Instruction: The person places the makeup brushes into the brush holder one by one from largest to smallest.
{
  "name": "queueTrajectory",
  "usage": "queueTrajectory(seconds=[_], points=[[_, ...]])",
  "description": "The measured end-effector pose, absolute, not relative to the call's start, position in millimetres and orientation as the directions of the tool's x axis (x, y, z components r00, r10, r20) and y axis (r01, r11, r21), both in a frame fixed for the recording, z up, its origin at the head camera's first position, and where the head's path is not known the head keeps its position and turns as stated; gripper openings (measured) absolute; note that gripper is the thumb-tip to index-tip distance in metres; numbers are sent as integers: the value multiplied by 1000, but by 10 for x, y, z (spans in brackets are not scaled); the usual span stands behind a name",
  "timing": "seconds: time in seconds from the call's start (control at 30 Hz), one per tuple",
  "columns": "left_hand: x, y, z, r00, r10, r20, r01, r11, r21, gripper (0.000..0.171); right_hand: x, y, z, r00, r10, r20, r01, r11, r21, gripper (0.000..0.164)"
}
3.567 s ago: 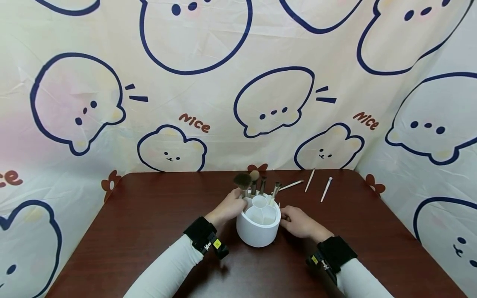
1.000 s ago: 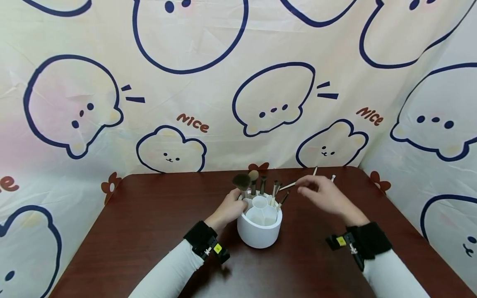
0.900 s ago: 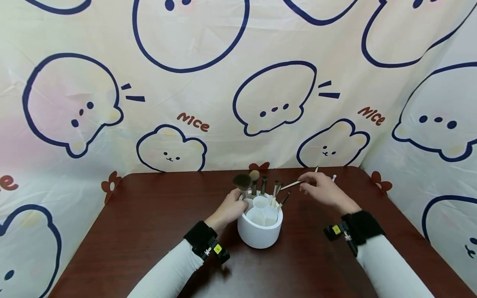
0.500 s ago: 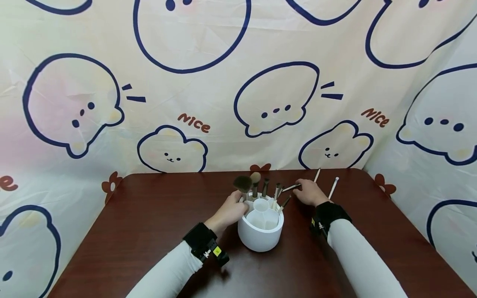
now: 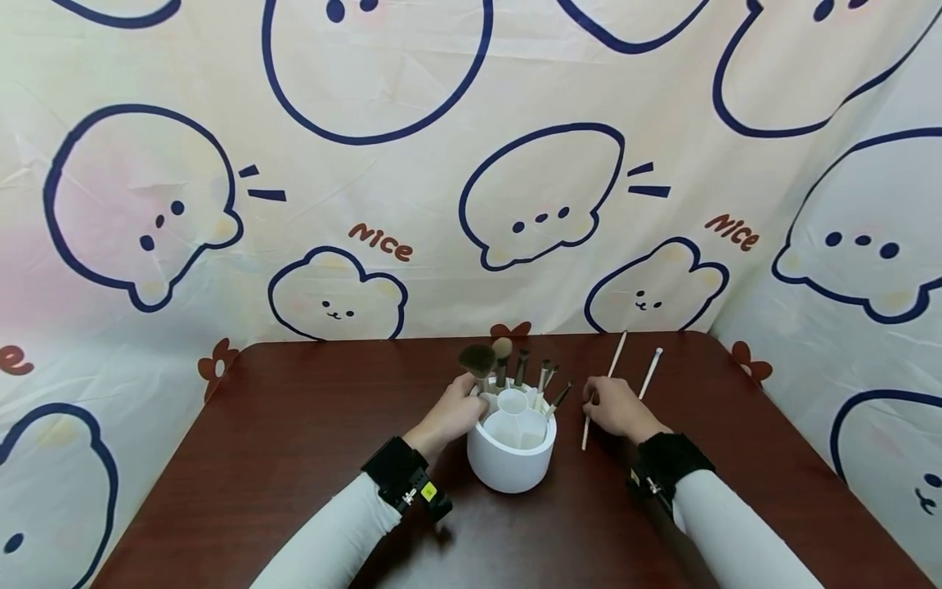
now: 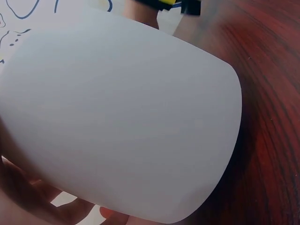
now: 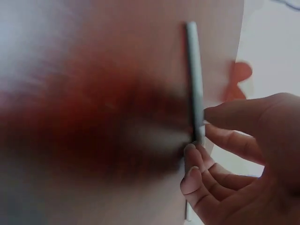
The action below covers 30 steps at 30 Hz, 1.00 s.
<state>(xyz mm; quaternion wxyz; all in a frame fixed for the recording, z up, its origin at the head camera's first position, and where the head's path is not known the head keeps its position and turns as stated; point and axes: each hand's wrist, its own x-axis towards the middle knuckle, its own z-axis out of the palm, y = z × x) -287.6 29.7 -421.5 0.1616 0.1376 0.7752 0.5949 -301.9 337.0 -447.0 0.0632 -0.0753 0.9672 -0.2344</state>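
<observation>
A round white brush holder (image 5: 508,462) with several compartments stands on the table. My left hand (image 5: 450,413) grips its left rim, and in the left wrist view the fingers (image 6: 77,208) curve along the white wall (image 6: 126,112). Makeup brushes stand bristles up in its back and right compartments, among them a large fluffy brush (image 5: 478,358) and a small one (image 5: 562,396) leaning out at the right. Right of the holder, my right hand (image 5: 620,406) pinches a thin makeup brush (image 7: 195,75) between thumb and fingers. Its pale handle (image 5: 585,432) points down towards me; the fingers hide its middle.
Two thin pale-handled sticks, one (image 5: 618,352) near the back edge and one (image 5: 651,373) further right, lie behind my right hand on the dark brown table (image 5: 331,425). A patterned cloth (image 5: 434,196) hangs behind the table.
My right hand has left the holder's side, where a small brush now leans, and has taken up the brush lying behind it. That brush has been drawn forward and turned. My left hand stays put.
</observation>
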Motion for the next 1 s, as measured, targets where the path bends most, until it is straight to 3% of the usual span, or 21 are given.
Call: queueTrajectory(seconds=[0.1,0.5,0.77,1.0], points=[[-2880,299,-4208,-912,403,-79,32,262,965,68,-2854,3350,-4435,-980,-179,-83,-121,877,-464,3],[-2848,315,-4205,-915,396,-72,36,259,965,65,-2448,3374,-4263,-980,-199,17,-181,849,-496,17],[-2842,309,-4250,-916,394,-68,42,264,964,64,-2247,3302,-3818,-951,-127,282,-270,785,-558,8],[-2853,308,-4237,-914,397,-86,22,260,965,66,-1977,3128,-3415,-826,-13,564,-411,699,-585,5]])
